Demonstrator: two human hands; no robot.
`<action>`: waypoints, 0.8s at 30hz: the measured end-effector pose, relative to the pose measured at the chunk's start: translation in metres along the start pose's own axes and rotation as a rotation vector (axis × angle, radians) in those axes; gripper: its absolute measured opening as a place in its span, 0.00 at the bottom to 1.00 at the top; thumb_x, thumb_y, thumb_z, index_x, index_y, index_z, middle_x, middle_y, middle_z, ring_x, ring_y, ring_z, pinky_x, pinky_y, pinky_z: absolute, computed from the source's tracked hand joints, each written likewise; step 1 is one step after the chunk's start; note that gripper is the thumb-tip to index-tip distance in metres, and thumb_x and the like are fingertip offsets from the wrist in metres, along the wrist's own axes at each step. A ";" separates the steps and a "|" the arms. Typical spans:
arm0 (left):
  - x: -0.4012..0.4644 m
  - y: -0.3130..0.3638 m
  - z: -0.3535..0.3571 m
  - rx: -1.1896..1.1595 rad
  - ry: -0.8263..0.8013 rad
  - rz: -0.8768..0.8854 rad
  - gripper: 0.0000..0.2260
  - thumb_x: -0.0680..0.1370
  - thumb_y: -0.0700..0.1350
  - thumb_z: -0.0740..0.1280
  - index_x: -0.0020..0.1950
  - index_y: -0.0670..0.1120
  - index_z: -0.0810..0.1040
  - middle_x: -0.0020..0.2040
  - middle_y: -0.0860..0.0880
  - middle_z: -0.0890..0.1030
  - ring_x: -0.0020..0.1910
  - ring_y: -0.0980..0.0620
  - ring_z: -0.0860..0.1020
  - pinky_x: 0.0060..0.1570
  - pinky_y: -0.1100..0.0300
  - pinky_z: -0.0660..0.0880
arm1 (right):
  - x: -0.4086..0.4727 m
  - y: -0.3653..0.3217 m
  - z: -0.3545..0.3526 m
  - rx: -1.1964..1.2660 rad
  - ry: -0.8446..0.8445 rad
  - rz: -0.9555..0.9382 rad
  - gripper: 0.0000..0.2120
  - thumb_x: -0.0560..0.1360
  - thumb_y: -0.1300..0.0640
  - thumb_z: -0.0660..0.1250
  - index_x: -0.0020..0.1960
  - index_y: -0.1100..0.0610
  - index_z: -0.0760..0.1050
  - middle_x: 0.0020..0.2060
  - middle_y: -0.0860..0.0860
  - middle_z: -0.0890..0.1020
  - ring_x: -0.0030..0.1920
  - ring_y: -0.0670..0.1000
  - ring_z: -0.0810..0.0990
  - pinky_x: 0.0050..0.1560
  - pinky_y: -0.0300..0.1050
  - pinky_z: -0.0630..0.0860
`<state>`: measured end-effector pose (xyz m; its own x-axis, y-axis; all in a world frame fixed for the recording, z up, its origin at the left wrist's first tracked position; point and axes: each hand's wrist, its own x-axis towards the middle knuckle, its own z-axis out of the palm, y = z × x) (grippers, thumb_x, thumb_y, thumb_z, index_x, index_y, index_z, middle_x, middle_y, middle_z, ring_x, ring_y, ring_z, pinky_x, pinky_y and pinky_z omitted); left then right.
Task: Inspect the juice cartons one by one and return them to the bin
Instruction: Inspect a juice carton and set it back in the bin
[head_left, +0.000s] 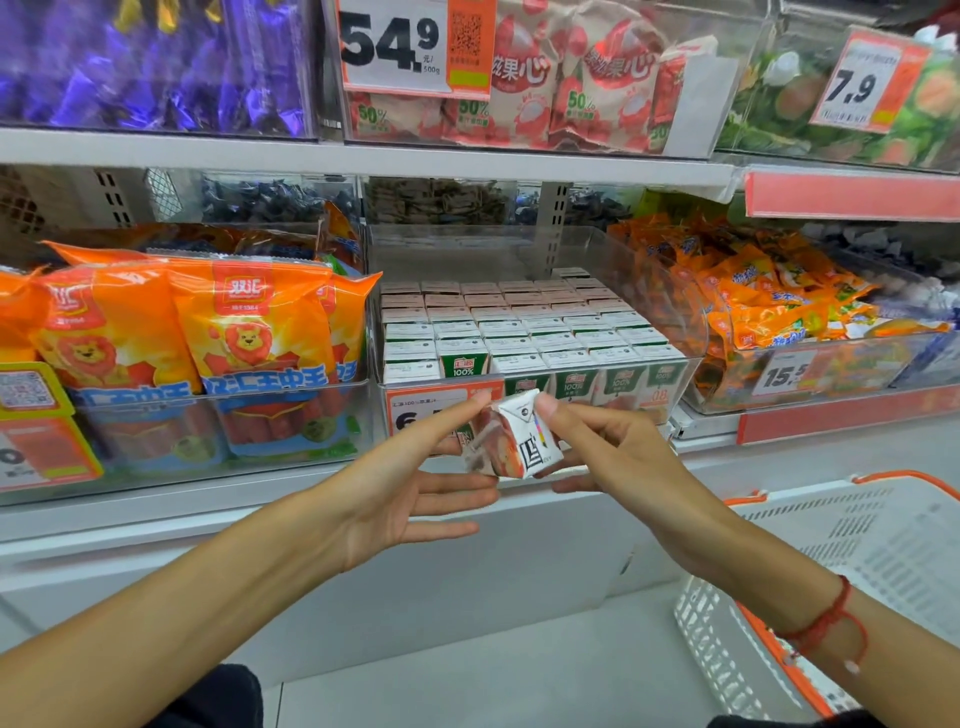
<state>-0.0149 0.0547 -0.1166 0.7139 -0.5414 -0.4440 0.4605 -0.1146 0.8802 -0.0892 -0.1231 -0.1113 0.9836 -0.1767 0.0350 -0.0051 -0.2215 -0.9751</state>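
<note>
Nearest: a white basket (883, 551) with an orange rim sits low at the right, under the right forearm, which wears a red string bracelet (826, 621).
Left hand (415, 483): palm turned inward, thumb pressing the carton's upper left corner, fingers spread loosely beneath it.
Right hand (613, 441): thumb on the carton's top right, fingers curled under and behind its lower edge.
Carton (511, 436): pinched between both hands, tilted, its white end panel toward the camera and a red fruit picture on the left face; it hangs just in front of the bin's price tag (431, 410).
Bin (691, 358): clear plastic, on the middle shelf straight ahead, packed with rows of upright green and white cartons (524, 332); the back stands empty.
Left of bin: orange sausage packs (249, 332) with a lion picture, standing in a clear tray.
Right of bin: small orange packets (769, 301) heaped in another clear tray.
Farthest: the upper shelf carries purple wrapped sweets (156, 62), red and white pouches (576, 78), and a 54.9 price card (410, 47).
</note>
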 end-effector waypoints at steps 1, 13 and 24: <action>0.000 -0.001 0.000 -0.011 0.023 0.052 0.34 0.60 0.64 0.74 0.61 0.49 0.76 0.47 0.44 0.87 0.45 0.49 0.86 0.37 0.57 0.82 | -0.001 -0.001 -0.001 -0.003 -0.035 0.015 0.19 0.70 0.36 0.64 0.49 0.46 0.85 0.45 0.46 0.86 0.44 0.47 0.85 0.46 0.41 0.82; 0.002 -0.002 0.003 0.065 0.047 0.496 0.20 0.72 0.44 0.74 0.59 0.62 0.76 0.51 0.54 0.86 0.52 0.55 0.84 0.47 0.63 0.81 | 0.002 0.007 -0.003 -0.222 0.108 -0.132 0.25 0.65 0.42 0.75 0.61 0.43 0.77 0.51 0.40 0.82 0.51 0.40 0.81 0.50 0.34 0.78; 0.002 -0.003 0.005 0.054 0.098 0.638 0.22 0.69 0.48 0.74 0.63 0.53 0.77 0.50 0.57 0.85 0.50 0.60 0.83 0.42 0.71 0.78 | 0.003 0.010 0.001 -0.498 0.086 -0.354 0.28 0.69 0.50 0.77 0.64 0.42 0.68 0.58 0.39 0.73 0.58 0.39 0.73 0.55 0.30 0.70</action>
<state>-0.0175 0.0495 -0.1197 0.8844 -0.4390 0.1585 -0.0956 0.1620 0.9821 -0.0856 -0.1247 -0.1209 0.9231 -0.0829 0.3754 0.2150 -0.6982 -0.6828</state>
